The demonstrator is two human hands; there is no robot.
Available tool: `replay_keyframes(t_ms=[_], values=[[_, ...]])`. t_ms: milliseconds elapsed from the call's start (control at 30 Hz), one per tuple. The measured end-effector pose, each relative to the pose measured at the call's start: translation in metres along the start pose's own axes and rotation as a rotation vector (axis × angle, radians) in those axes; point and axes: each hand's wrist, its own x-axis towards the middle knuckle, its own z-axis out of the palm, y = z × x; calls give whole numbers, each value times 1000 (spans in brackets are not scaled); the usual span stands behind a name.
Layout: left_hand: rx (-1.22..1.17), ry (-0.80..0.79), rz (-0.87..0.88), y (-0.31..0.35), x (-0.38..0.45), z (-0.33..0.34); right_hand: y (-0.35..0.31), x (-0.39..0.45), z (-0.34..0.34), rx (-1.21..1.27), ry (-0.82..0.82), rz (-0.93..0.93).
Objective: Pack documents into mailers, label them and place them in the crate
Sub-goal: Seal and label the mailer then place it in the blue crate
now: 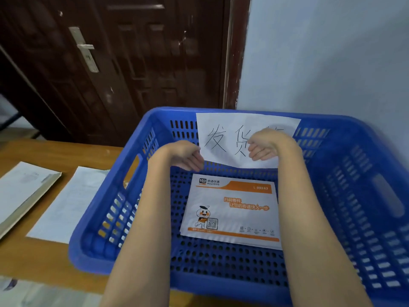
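Note:
A blue perforated plastic crate (104, 218) stands on the wooden table. A white and orange express mailer (232, 209) lies flat on the crate's floor. A white paper sign (223, 134) with large handwritten characters leans on the crate's far wall. My left hand (186, 155) hangs above the far end of the crate with its fingers loosely curled, touching the sign's left edge. My right hand (265, 145) is in front of the sign, fingers loosely curled and pointing down. Neither hand visibly holds anything.
Left of the crate, a white document sheet (66, 202) lies on the table (39, 258). Farther left lies a stack of mailers (24, 189). More paper shows at the bottom left corner. A dark door and a pale wall stand behind the table.

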Motion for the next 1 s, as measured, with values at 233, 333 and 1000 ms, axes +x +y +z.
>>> replay_keyframes(t_ms=[233, 333, 1000], values=[[-206, 310, 336, -7, -81, -50, -60, -65, 31, 127, 115, -222], [-338, 482, 471, -39, -122, -86, -101, -92, 74, 220, 65, -327], [-625, 1154, 377, -373, -260, -261, -287, -119, 435, 417, 155, -732]])
